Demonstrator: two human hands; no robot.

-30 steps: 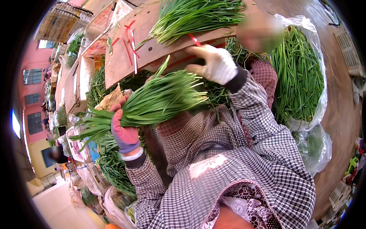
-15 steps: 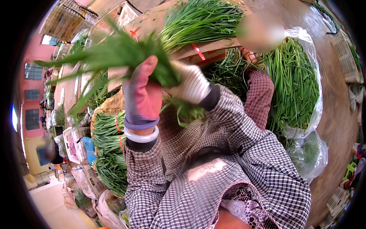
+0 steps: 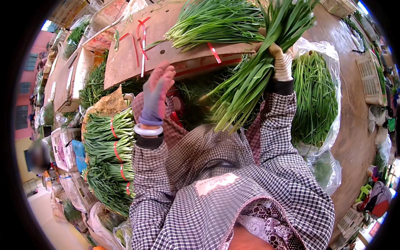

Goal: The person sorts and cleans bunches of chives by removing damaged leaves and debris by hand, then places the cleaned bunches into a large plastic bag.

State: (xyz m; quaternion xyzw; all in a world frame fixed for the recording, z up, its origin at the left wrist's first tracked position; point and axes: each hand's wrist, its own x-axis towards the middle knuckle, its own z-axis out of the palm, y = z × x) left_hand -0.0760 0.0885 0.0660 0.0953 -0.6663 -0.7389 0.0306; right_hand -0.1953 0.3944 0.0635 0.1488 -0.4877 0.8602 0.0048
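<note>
A bunch of long flat green chives (image 3: 250,87) hangs slantwise from my right hand (image 3: 281,62), in a cream striped glove closed around it. Its leafy tips point up and right, the pale cut ends down toward my lap. My left hand (image 3: 157,93), in a pink and purple glove with a white bangle at the wrist, is raised with nothing in it and its fingers stretched out. Beyond both hands a loose pile of chives (image 3: 218,25) lies on a brown board (image 3: 160,21). Red and white tie strips (image 3: 142,39) lie on the board near my left hand.
To my left, chive bundles with red ties (image 3: 108,143) are stacked. On my right stands a clear plastic bag (image 3: 338,93) full of loose chives. Dark greens (image 3: 198,102) lie below the board's edge. White crates (image 3: 62,146) and a crate (image 3: 368,79) stand farther out.
The bunch has moved from in front of my left hand over to the right, held in my right hand. My left hand has let go and its fingers have opened.
</note>
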